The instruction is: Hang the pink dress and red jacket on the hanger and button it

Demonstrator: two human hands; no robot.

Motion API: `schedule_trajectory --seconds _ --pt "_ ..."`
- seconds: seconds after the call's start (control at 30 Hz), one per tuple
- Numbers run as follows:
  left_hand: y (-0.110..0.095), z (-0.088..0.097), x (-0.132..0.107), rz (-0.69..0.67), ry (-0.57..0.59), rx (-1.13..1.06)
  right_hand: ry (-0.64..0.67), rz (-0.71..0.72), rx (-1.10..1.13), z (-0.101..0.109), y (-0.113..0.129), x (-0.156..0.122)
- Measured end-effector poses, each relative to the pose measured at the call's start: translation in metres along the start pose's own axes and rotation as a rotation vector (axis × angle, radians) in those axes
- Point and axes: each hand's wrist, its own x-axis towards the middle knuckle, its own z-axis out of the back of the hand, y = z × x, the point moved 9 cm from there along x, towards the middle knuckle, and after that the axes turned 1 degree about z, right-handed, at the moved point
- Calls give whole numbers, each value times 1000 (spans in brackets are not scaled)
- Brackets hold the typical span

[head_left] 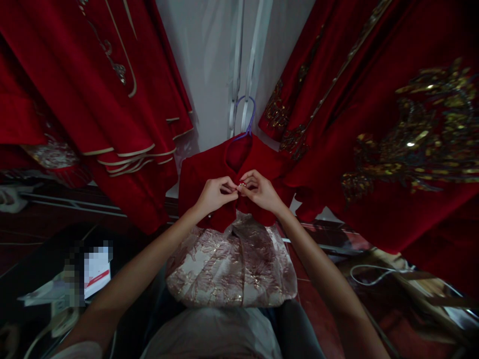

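Note:
A short red jacket (204, 167) hangs in front of me on a purple hanger (251, 118). My left hand (217, 195) pinches the jacket's front edge at the middle of the chest. Facing it, my right hand (262, 192) closes thumb and forefinger on a small shiny button (242, 185). The fingertips of both hands nearly meet there, and they hide whether the button is through a loop or hole. Below the jacket hangs a pale pink brocade skirt (228, 269) with a metallic pattern.
Red garments with pale trim (123, 114) hang on the left. At right, a red garment carries gold sequin embroidery (422, 139). White metal rails (235, 65) run behind the hanger. A dark surface with a white box (98, 269) is lower left; a white cable (368, 269) lies lower right.

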Motion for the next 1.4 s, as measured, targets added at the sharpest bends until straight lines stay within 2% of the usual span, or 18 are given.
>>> schedule_trajectory --seconds 0.4,0.83,0.93,1.13,1.27,1.4 --pt "5 1 -2 -12 -15 -4 -15 -36 64 -1 1 -2" --pt "-15 1 0 -119 33 104 57 -19 59 0 8 -1" --pt "-17 1 -2 -115 -8 112 55 -3 37 0 8 -1" --pt "-14 -3 -3 -71 -51 118 51 -70 99 -1 -1 -4" --pt "-15 -1 -2 -108 -89 164 84 -84 103 0 -2 -5" --pt "-14 0 -2 -140 -90 190 54 -31 30 3 0 -3"
